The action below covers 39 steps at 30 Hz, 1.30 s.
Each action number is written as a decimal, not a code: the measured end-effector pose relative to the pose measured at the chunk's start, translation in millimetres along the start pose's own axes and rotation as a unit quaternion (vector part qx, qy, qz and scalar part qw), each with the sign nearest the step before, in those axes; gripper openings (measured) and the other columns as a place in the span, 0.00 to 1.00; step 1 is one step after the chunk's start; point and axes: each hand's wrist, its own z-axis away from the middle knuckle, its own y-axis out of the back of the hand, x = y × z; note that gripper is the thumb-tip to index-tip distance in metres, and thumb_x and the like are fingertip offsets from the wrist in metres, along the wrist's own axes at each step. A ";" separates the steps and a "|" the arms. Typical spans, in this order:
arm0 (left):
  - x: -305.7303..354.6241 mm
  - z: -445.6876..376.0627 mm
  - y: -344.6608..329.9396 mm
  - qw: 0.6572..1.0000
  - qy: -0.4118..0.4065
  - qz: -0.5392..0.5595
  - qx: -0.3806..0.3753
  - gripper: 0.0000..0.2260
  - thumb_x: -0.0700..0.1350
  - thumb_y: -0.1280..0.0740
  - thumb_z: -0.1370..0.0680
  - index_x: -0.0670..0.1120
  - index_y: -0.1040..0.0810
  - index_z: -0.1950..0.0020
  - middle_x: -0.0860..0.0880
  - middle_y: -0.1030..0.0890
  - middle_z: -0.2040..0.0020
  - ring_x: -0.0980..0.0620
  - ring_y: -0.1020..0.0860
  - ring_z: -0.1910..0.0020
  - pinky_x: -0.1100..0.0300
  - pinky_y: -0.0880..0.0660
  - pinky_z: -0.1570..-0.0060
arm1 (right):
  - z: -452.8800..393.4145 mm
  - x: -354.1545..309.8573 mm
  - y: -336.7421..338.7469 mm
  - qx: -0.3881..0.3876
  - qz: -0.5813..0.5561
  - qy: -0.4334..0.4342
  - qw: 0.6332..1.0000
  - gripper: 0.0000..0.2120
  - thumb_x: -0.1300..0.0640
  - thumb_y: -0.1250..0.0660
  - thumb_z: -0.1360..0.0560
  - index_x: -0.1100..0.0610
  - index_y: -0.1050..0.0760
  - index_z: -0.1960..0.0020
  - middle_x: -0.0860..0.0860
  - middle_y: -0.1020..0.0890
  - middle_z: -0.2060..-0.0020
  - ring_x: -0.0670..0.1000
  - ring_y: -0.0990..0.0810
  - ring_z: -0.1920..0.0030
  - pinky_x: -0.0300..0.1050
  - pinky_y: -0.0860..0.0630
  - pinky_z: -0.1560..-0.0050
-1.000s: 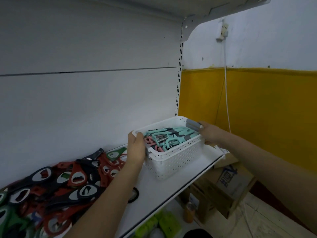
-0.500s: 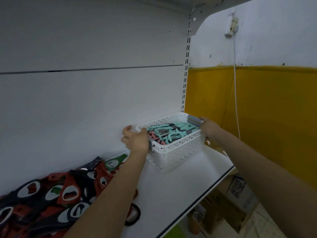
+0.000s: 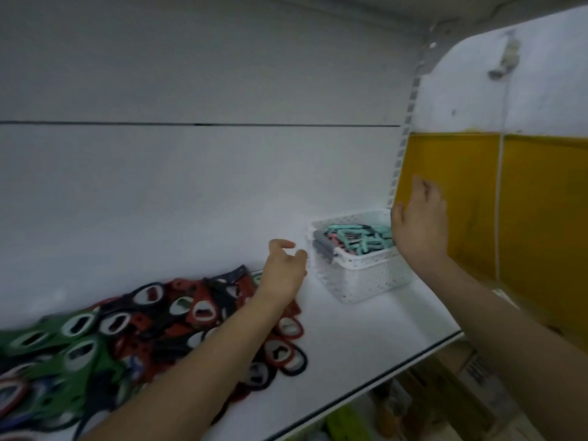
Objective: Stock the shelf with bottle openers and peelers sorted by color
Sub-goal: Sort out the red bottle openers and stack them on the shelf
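Observation:
A white perforated basket (image 3: 362,278) with grey handles stands at the back right of the white shelf (image 3: 366,342), against the back panel. It holds teal and pink peelers (image 3: 356,241). My left hand (image 3: 281,272) hovers just left of the basket, fingers loosely curled and holding nothing. My right hand (image 3: 420,224) is raised over the basket's right end, fingers spread, holding nothing. A heap of red, black and green bottle openers (image 3: 152,326) covers the shelf's left part, partly under my left forearm.
The shelf's front edge (image 3: 397,367) runs diagonally at lower right. A slotted upright (image 3: 402,148) marks the shelf's right end, with a yellow wall (image 3: 525,202) behind. Cardboard boxes (image 3: 477,383) and green items (image 3: 346,424) lie below the shelf.
The basket was pushed back to the rear right of the shelf. Both hands have let go of its handles and lifted away, and the view has shifted left.

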 end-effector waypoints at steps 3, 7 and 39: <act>-9.3 55.2 64.0 0.971 -0.176 -0.159 -0.026 0.05 0.44 0.36 0.20 0.49 0.25 0.45 0.53 0.20 0.58 0.59 0.23 0.62 0.66 0.27 0.60 | 30.9 -64.6 10.9 0.013 -0.140 0.105 0.984 0.21 0.58 0.40 0.19 0.59 0.34 0.27 0.58 0.31 0.33 0.57 0.29 0.35 0.47 0.31 0.37; -42.4 90.8 142.8 0.857 -0.288 -0.427 -0.031 0.16 0.57 0.41 0.22 0.52 0.24 0.39 0.53 0.23 0.43 0.54 0.26 0.42 0.54 0.27 0.42 | 89.5 -139.5 8.8 -0.155 -0.222 0.185 0.945 0.24 0.54 0.38 0.20 0.55 0.36 0.25 0.55 0.31 0.34 0.54 0.28 0.36 0.47 0.30 0.37; -126.5 149.1 415.9 0.909 0.043 -0.374 0.180 0.08 0.55 0.30 0.23 0.52 0.20 0.49 0.58 0.21 0.54 0.55 0.23 0.52 0.52 0.29 0.43 | 229.7 -403.3 -84.2 -0.424 -0.305 0.316 0.793 0.08 0.48 0.28 0.25 0.52 0.21 0.56 0.46 0.21 0.64 0.44 0.25 0.65 0.38 0.32 0.67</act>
